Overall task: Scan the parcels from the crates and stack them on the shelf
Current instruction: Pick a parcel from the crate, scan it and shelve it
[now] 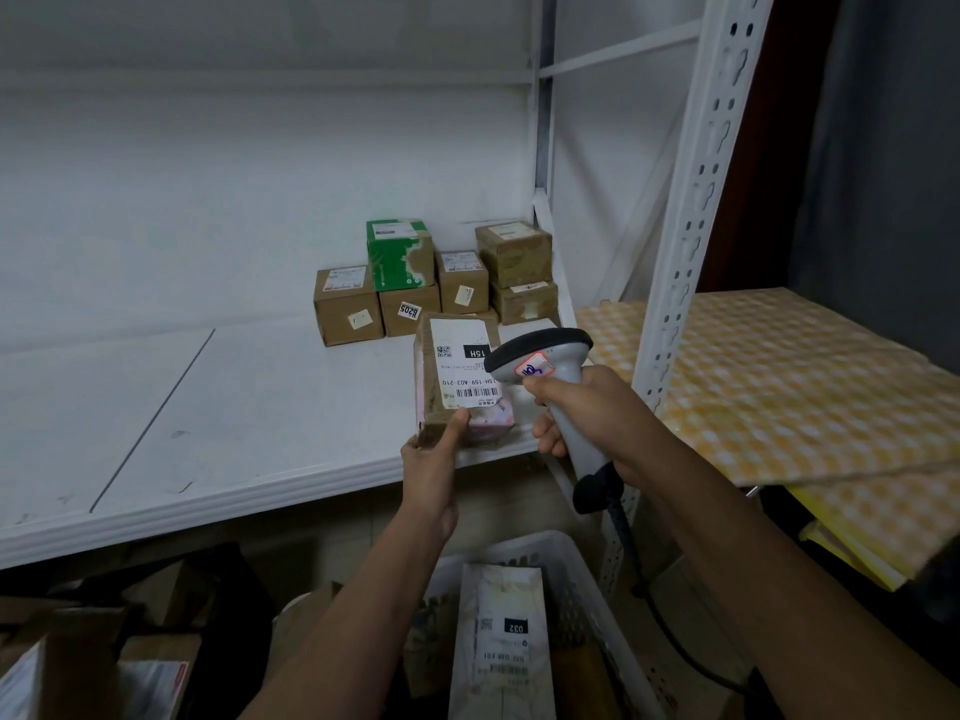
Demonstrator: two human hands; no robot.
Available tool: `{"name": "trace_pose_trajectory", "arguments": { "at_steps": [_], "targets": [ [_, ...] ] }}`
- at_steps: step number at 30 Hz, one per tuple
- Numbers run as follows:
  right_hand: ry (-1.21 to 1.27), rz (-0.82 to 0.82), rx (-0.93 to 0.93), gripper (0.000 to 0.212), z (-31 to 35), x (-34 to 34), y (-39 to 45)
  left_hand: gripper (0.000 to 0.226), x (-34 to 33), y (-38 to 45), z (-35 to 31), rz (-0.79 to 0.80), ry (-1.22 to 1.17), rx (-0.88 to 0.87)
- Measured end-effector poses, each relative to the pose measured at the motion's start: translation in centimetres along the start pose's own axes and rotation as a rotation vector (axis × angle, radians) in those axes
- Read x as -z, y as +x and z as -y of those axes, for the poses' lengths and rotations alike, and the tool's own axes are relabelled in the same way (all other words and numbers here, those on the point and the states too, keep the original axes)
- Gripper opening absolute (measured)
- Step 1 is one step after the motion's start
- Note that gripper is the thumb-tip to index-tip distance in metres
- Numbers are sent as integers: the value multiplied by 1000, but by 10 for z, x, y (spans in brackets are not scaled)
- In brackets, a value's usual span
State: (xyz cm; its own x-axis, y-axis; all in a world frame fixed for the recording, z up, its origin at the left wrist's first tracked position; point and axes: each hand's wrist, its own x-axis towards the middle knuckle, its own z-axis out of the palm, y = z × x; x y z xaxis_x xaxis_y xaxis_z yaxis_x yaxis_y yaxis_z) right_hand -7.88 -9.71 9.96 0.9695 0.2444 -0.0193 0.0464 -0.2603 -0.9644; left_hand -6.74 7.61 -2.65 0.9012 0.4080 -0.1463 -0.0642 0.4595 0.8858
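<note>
The left hand holds a brown cardboard parcel by its lower near corner, thumb curled up over the front edge and its grip clamped on the box. The parcel is raised above the front edge of the white shelf, with its white shipping label turned toward the camera; the label carries a barcode, a small QR code and a black block reading "15H" (all seen sideways). A pinkish patch shows at the parcel's lower right corner.

The right hand is wrapped round the grey handle of a barcode scanner, its grip clamped on it, with the scanner's dark-rimmed head just beside the parcel's right edge and overlapping the label's corner. A red-edged sticker with blue scribble sits on the scanner's neck. A black cable runs down from the butt of the handle.

At the back right of the shelf stands a cluster of stacked parcels: several brown boxes, some two high, and one green and white box on top of a brown one.

Below the hands, a white plastic crate holds a pale wrapped parcel with a label reading "032". More cardboard boxes lie in shadow at the lower left. To the right of the shelf's perforated white upright lies a yellow and white checked sheet.
</note>
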Motion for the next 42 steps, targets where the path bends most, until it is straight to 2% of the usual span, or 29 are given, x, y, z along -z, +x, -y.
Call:
{"name": "trace_pose_trajectory", "arguments": {
  "at_steps": [2,5,8,13,18,26,30,32,35,38,42],
  "targets": [
    [10,-3,1,29,-3,-1,3,110,1,-3,-2,3,1,4],
    [19,2,-16,31,-8,-4,13,86,8,-4,-9,4,2,-3],
    [29,0,-47,34,-9,-10,29,72,25,1,-28,-23,5,-48],
    [-10,-2,-64,37,1,-27,65,47,51,23,-74,-155,37,-80],
    [-30,9,-75,38,10,-49,110,49,65,84,-126,-256,96,-109],
    [-71,43,-132,34,14,-79,187,67,58,215,-199,-278,123,-131],
    [-76,36,-157,37,1,-91,218,66,55,264,-205,-342,221,-146],
    [-78,38,-157,38,-8,-96,229,56,58,280,-202,-345,387,-165],
    [-76,51,-143,35,-19,-101,238,59,68,307,-194,-398,572,-179],
    [-89,68,-164,34,-24,-105,244,46,67,317,-191,-552,590,-219],
    [-81,71,-174,33,-30,-105,246,60,65,335,-186,-522,600,-213]
  ]
}}
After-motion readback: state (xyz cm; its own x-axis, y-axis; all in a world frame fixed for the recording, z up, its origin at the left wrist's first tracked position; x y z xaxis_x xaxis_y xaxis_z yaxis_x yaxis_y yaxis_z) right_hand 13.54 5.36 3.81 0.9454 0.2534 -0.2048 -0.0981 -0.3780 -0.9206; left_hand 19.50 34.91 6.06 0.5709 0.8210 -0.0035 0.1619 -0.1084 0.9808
